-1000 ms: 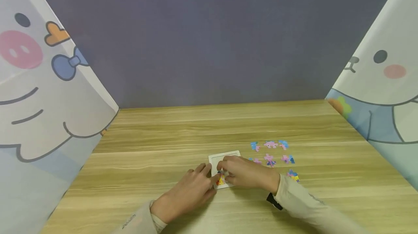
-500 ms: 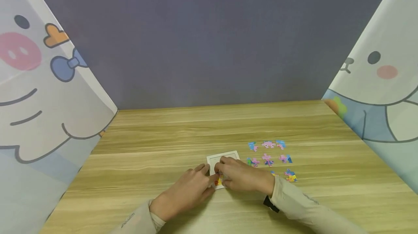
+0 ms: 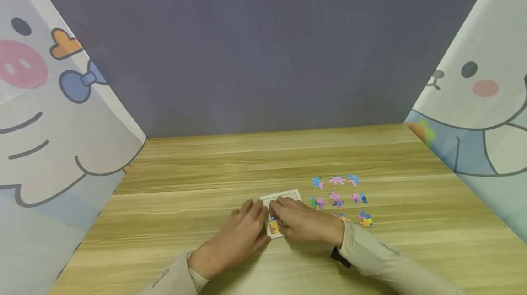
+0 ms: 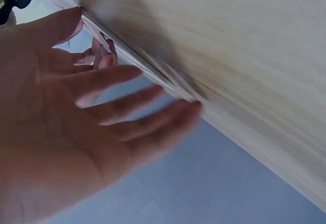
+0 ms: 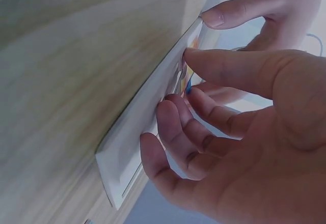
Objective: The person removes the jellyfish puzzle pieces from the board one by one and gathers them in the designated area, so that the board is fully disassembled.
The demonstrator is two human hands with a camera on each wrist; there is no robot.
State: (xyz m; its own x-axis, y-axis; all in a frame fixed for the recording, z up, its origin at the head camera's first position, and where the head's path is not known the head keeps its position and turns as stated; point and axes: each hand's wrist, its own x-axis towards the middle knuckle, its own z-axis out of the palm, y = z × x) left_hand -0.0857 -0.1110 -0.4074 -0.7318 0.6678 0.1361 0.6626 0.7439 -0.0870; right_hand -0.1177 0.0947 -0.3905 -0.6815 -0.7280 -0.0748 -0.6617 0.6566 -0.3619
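A small white puzzle tray (image 3: pixel 267 201) lies flat on the table in the head view. Inside its near left corner is a yellow, red and blue jigsaw piece (image 3: pixel 273 227), partly covered by fingers. My right hand (image 3: pixel 309 219) reaches over the tray and pinches at this piece between thumb and forefinger. In the right wrist view, the other fingers of that right hand (image 5: pixel 239 137) bend over the white tray (image 5: pixel 122 152). My left hand (image 3: pixel 234 238) rests along the tray's left edge. The left wrist view shows that left hand (image 4: pixel 102 117) with fingers extended, holding nothing.
Right of the tray, several loose jigsaw pieces lie in rows, among them a pink one with eyes (image 3: pixel 336 179), a pink and blue one (image 3: pixel 336 199) and a yellow and blue one (image 3: pixel 365 218). A grey partition (image 3: pixel 271 57) rises behind the wooden table (image 3: pixel 197 171).
My left forefinger has drawn back from the piece to the tray's left edge, so more of the piece shows. My right hand stays over the tray, shifted only slightly.
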